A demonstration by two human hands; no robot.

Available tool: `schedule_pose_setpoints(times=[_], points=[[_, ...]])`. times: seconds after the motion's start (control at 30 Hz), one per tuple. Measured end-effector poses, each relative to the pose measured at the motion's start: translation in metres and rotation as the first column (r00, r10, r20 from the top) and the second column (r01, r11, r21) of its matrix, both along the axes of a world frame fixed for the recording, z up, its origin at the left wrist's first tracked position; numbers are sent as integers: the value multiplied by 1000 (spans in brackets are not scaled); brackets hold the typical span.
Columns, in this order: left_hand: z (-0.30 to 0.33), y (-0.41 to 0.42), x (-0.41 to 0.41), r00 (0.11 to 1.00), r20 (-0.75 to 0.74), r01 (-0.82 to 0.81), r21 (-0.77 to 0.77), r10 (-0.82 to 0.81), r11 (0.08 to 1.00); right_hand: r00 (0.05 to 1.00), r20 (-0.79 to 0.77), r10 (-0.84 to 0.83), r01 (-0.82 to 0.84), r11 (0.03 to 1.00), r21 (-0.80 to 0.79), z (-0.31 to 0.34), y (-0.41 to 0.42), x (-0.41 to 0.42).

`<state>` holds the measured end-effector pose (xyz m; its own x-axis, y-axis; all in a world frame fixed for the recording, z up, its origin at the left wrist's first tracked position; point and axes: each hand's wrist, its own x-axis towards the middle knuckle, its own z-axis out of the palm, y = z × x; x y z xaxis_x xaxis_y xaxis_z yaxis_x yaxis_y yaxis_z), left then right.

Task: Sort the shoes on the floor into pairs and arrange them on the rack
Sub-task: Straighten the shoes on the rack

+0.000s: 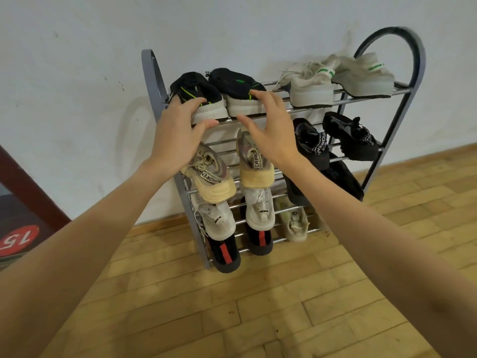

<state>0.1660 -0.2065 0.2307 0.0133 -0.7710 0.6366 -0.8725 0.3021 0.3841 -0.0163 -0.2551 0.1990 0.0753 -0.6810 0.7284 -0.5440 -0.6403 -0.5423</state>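
Our left hand point(178, 127) and right hand point(268, 127), fingers spread loose, should nudge the black shoes' point(219, 96) heels level on the rack point(402, 91).

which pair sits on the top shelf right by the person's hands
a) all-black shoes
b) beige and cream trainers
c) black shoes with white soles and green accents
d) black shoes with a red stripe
c, both hands, left hand and right hand, reach to the black shoes with white soles and green accents on the rack top shelf.
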Motion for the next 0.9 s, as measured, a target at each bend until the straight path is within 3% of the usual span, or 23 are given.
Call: schedule_pose_setpoints(times=[0.1,0.2,0.27,0.37,0.47,0.63,0.9], points=[[-13,9,-10,999,-37,-20,3,20,1000,996,-82,17,-16,1000,5,-8,10,-5],[-50,40,-24,993,-70,-110,-230,97,967,992,-108,-70,56,990,-132,-50,33,-12],[-79,58,-28,993,-4,-117,-293,121,949,973,-199,-117,95,989,-117,-83,44,-18],[-110,58,-26,974,214,-64,-42,72,997,915,-402,-42,118,979,167,-103,36,-22],[-121,45,-17,965,262,-34,141,-4,989,922,-383,59,99,920,380,-96,23,-21],[-118,30,-4,937,341,4,192,-70,981,893,-449,37,152,914,377,-91,12,-19],[-112,26,1,960,260,55,180,-101,982,906,-424,-2,132,952,277,-95,15,-16]])
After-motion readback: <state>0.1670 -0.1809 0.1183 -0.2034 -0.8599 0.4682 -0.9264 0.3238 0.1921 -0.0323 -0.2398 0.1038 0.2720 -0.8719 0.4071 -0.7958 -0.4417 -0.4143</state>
